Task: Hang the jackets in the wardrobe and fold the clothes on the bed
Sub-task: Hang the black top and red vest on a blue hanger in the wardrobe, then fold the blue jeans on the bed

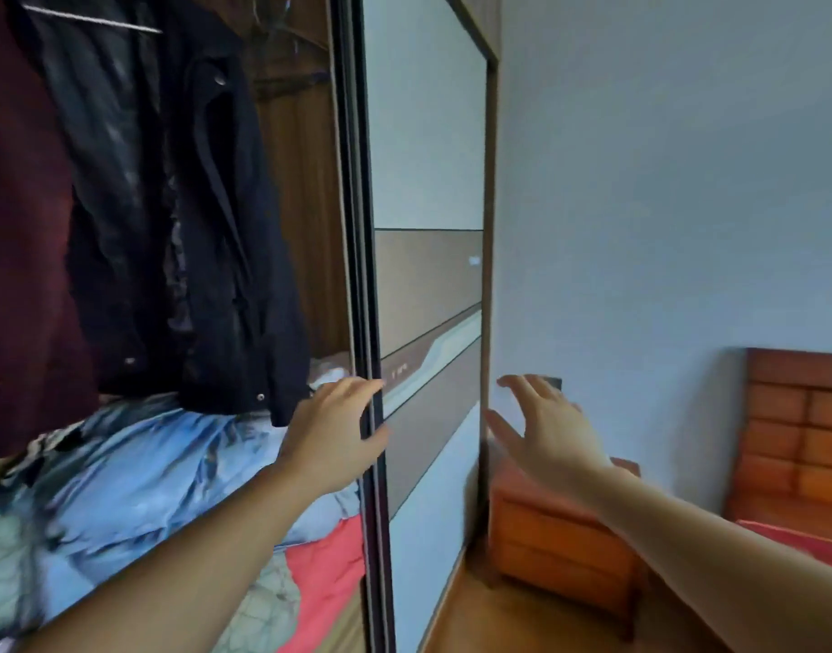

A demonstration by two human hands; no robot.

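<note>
Gripped the edge of the sliding door with the left hand, fingers curled round it and thumb on its front. Held the right hand in the air near the door's far side, fingers spread wide, holding nothing. Saw dark jackets hanging inside the wardrobe, above folded bedding.
</note>
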